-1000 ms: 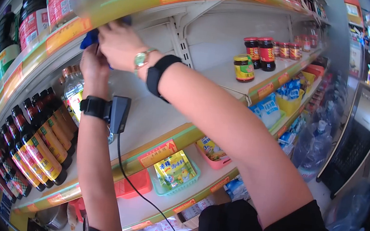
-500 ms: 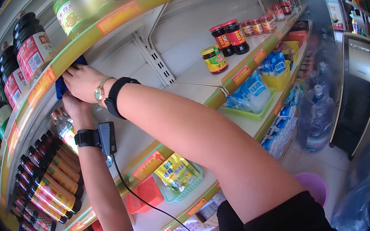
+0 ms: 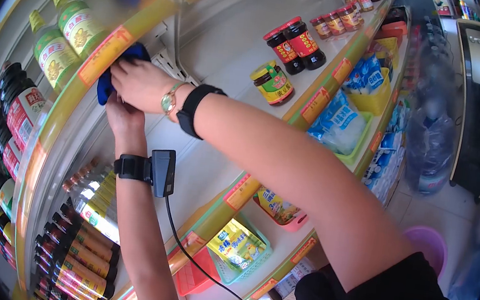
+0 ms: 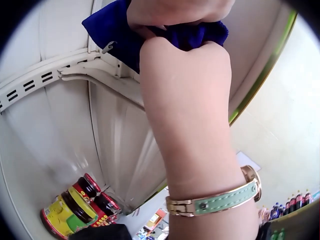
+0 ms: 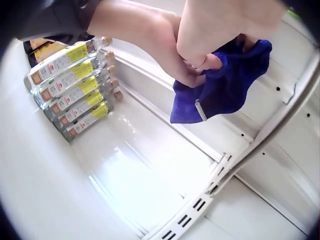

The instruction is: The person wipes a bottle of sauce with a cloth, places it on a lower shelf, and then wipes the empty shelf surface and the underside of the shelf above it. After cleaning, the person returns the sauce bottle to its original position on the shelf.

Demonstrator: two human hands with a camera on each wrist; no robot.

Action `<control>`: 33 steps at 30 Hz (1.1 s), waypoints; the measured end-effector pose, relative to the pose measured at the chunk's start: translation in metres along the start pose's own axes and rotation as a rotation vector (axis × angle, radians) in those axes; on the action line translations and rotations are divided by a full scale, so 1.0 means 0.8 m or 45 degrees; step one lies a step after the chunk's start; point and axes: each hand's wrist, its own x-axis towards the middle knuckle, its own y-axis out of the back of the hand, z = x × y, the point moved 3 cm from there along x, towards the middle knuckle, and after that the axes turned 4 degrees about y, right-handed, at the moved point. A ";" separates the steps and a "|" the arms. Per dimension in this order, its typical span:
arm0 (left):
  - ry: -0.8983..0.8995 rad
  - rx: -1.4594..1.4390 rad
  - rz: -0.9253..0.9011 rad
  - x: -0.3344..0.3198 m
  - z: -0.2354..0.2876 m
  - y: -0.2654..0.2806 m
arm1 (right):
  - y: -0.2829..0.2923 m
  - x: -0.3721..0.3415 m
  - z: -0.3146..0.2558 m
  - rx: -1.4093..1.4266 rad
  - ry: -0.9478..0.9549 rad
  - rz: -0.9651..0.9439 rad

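Both hands hold a dark blue cloth (image 5: 225,95) just below the front edge of the upper shelf (image 3: 63,98). My right hand (image 3: 145,85), with a watch on its wrist, grips the cloth from above with bent fingers. Below it my left hand (image 3: 123,119) pinches the cloth, the two hands close together. A pale tag (image 5: 200,110) hangs from the cloth in the right wrist view. In the left wrist view the cloth bunches between the hands, and the left hand's fingertips are partly hidden.
Two dark-sauce jars (image 3: 304,41) and a yellow-labelled jar (image 3: 272,83) stand on the middle shelf. Vinegar bottles (image 3: 72,24) line the shelf above. Clear bottles (image 5: 75,87) stand at the left. A slotted upright (image 5: 185,220) and curved bracket (image 5: 280,125) are near the cloth.
The head view has shifted. Both hands, still holding the cloth, have moved right along the upper shelf's edge, now beside the price tag under the vinegar bottles.
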 end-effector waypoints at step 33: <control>-0.047 -0.100 0.288 -0.055 0.078 0.067 | -0.003 0.043 -0.070 -0.052 0.129 -0.169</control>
